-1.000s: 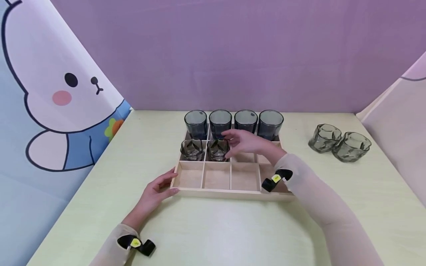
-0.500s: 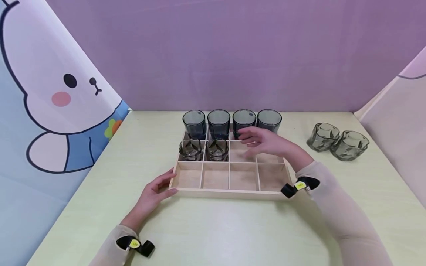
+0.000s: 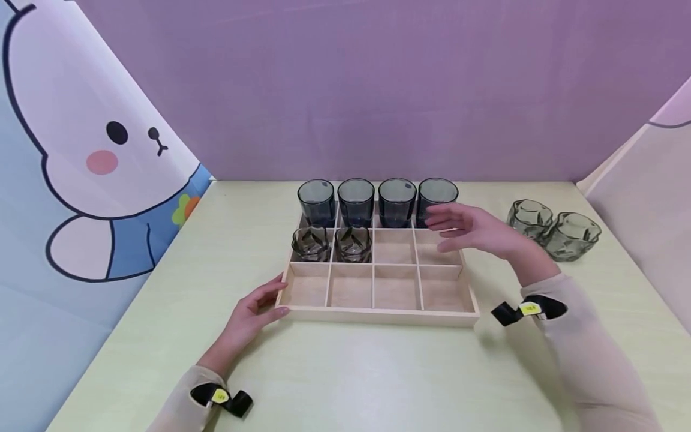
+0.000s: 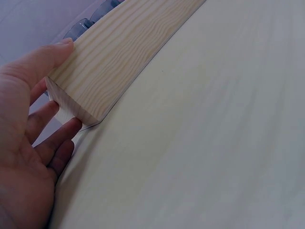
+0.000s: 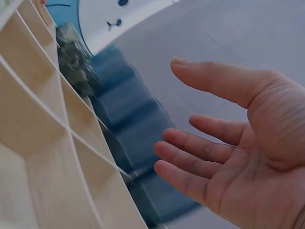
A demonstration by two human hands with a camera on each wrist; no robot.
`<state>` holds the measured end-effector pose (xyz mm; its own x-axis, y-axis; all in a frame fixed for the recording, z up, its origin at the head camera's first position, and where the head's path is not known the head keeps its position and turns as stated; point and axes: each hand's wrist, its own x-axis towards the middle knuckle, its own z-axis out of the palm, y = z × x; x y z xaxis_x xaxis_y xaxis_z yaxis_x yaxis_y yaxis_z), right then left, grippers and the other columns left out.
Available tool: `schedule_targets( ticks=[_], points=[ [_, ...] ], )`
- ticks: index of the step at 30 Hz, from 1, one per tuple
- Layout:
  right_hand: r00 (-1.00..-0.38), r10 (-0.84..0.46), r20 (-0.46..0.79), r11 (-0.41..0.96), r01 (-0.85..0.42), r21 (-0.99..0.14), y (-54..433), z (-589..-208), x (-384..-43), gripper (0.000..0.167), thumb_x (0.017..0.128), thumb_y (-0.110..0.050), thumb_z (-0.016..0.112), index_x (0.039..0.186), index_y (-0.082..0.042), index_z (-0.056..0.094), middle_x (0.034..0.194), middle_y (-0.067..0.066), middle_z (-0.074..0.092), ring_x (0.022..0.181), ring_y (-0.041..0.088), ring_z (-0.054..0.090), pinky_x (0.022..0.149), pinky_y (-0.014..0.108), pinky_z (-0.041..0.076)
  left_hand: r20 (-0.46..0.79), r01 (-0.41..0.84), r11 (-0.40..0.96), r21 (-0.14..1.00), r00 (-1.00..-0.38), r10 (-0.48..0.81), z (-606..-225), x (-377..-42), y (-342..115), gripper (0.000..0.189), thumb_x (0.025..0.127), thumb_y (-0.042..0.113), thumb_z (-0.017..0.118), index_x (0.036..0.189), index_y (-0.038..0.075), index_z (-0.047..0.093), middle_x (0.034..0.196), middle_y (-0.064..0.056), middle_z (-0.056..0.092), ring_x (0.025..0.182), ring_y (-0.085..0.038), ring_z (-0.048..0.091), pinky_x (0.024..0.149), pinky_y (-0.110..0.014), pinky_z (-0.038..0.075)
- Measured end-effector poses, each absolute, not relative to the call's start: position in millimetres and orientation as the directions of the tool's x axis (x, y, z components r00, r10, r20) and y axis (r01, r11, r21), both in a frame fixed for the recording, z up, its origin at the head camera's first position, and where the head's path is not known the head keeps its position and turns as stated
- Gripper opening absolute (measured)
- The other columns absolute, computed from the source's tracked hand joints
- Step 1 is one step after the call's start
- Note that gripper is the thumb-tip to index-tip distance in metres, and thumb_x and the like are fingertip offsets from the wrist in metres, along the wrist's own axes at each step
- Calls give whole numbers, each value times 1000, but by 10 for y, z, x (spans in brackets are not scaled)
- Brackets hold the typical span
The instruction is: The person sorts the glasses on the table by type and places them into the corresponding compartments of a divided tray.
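A wooden tray (image 3: pixel 378 315) divided into compartments lies on the table. My left hand (image 3: pixel 251 312) holds its front left corner; in the left wrist view the thumb lies on the front wall and fingers (image 4: pixel 62 136) touch the side wall. My right hand (image 3: pixel 475 231) hovers over the tray's right side with fingers spread and nothing held. Several tall blue-grey glasses (image 3: pixel 356 204) fill the back row. Two short wavy-rimmed grey glasses, a left one (image 3: pixel 311 245) and a right one (image 3: pixel 353 245), stand in the two left compartments of the middle row.
Two more short wavy glasses, one (image 3: pixel 528 217) partly behind the right hand's wrist and one (image 3: pixel 573 237) beside it, stand at the table's right. A purple backdrop (image 3: pixel 351 90) rises behind the table (image 3: pixel 378 378); a cartoon-printed cloth (image 3: pixel 70 198) hangs at the left.
My right hand has moved away from the right short glass in the middle row, going rightward across the tray toward the loose glasses. The left hand keeps its place on the tray corner.
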<state>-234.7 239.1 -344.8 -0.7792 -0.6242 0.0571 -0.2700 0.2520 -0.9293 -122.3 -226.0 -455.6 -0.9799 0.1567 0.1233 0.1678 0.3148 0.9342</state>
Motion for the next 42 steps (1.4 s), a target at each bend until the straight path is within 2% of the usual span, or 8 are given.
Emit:
schedule_targets(
  ticks=[5, 8, 12, 23, 28, 31, 35, 42],
  points=[
    [-803, -588, 100, 231, -285, -930, 2666, -3457, -2324, 66, 87, 6, 70, 145, 6, 39, 134, 18, 57, 120, 16, 57, 98, 26, 47, 118, 163, 312, 936, -980, 157, -4556, -1226, -2261, 48, 85, -2, 74, 131, -5, 59, 152, -17, 42, 118, -21, 58, 95, -21, 45],
    [-816, -564, 131, 193, -284, -939, 2809, -3457, -2309, 60, 88, 11, 67, 142, -6, 48, 128, 1, 62, 115, 9, 59, 94, 23, 49, 121, 165, 314, 935, -980, 156, -4560, -1230, -2263, 48, 85, -2, 74, 131, -5, 59, 152, -17, 42, 117, -22, 58, 94, -21, 46],
    [-846, -508, 158, 181, -285, -941, 2976, -3449, -2284, 60, 88, 15, 64, 136, -19, 53, 123, -8, 64, 112, 5, 60, 89, 20, 51, 128, 173, 310, 935, -979, 158, -4566, -1235, -2266, 48, 86, -2, 74, 131, -5, 59, 152, -17, 42, 116, -25, 59, 94, -20, 46],
    [-945, -225, 239, 148, -275, -950, 3391, -3554, -2282, 58, 86, 18, 64, 130, -20, 58, 113, -11, 70, 105, 2, 63, 82, 13, 49, 128, 171, 301, 938, -979, 157, -4592, -1252, -2272, 48, 85, -3, 73, 131, -6, 59, 152, -17, 42, 114, -23, 59, 92, -21, 47],
    [-963, -131, 235, 41, -242, -969, 3555, -3616, -2294, 55, 87, 18, 63, 127, -19, 58, 110, -9, 71, 102, 1, 65, 82, 11, 48, 126, 170, 304, 938, -979, 158, -4600, -1257, -2271, 49, 85, -2, 74, 131, -5, 59, 152, -17, 42, 115, -28, 59, 92, -22, 47],
    [-964, -94, 250, -90, -242, -966, 3631, -3635, -2286, 54, 86, 23, 60, 124, -15, 59, 108, -5, 72, 99, 3, 67, 81, 12, 49, 123, 166, 309, 937, -980, 155, -4601, -1256, -2269, 48, 85, -2, 74, 131, -4, 59, 152, -17, 42, 117, -32, 58, 92, -22, 48],
    [-970, 24, 242, -129, -244, -961, 3709, -3638, -2252, 54, 83, 24, 63, 120, -16, 61, 103, -8, 72, 95, 1, 67, 77, 12, 51, 120, 163, 315, 935, -981, 150, -4597, -1259, -2268, 48, 85, -1, 74, 131, -4, 60, 152, -17, 42, 118, -31, 57, 92, -21, 47],
    [-934, 269, 235, 211, -181, -961, 3848, -3670, -2194, 57, 82, 9, 74, 120, -30, 57, 105, -19, 61, 99, -5, 56, 79, 5, 44, 117, 161, 314, 936, -981, 152, -4579, -1261, -2264, 48, 85, -2, 74, 131, -5, 59, 151, -18, 43, 119, -26, 57, 93, -20, 46]
  ],
)
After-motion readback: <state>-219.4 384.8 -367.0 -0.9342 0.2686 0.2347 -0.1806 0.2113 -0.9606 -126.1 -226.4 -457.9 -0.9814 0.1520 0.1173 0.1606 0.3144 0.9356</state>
